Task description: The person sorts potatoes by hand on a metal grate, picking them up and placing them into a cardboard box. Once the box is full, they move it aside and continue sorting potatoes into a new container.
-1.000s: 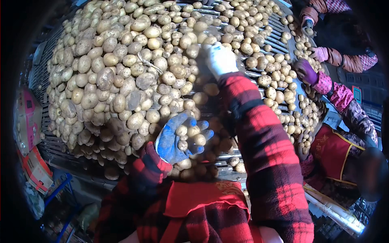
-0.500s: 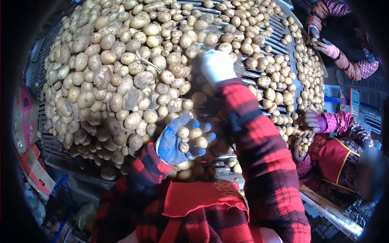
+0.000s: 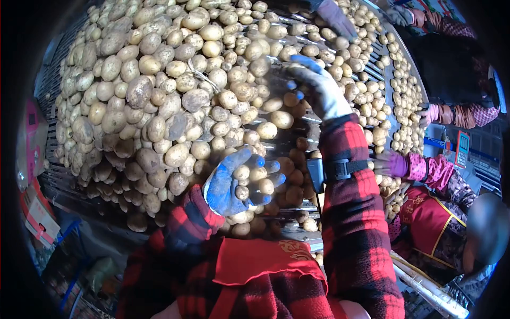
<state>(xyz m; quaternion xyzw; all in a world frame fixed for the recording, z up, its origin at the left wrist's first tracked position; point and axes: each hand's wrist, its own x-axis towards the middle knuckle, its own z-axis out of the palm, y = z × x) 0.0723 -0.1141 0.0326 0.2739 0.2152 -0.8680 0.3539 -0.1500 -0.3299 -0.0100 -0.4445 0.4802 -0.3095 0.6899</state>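
My left hand (image 3: 228,186), in a blue-and-white glove, is turned palm up and cupped round several small potatoes (image 3: 257,174). Forward and to the right, my right hand (image 3: 321,90) in a white glove with blue fingertips reaches over the sorting rack (image 3: 305,125). Its fingers are curved and apart, close above a potato (image 3: 291,99); I see nothing gripped in them. A large heap of potatoes (image 3: 154,127) covers the left of the rack, and some lie loose between my hands.
Another person's gloved hand (image 3: 337,20) reaches in at the top. On the right, a co-worker in a red apron (image 3: 427,218) has a purple-gloved hand (image 3: 392,165) over smaller potatoes. A further person's hand (image 3: 429,114) is at the far edge. Cartons (image 3: 40,215) stand at the left.
My right hand has drawn back to the right, its fingers now apart. Potatoes near it have shifted. A co-worker's hand has come in at the top. My left hand stays put.
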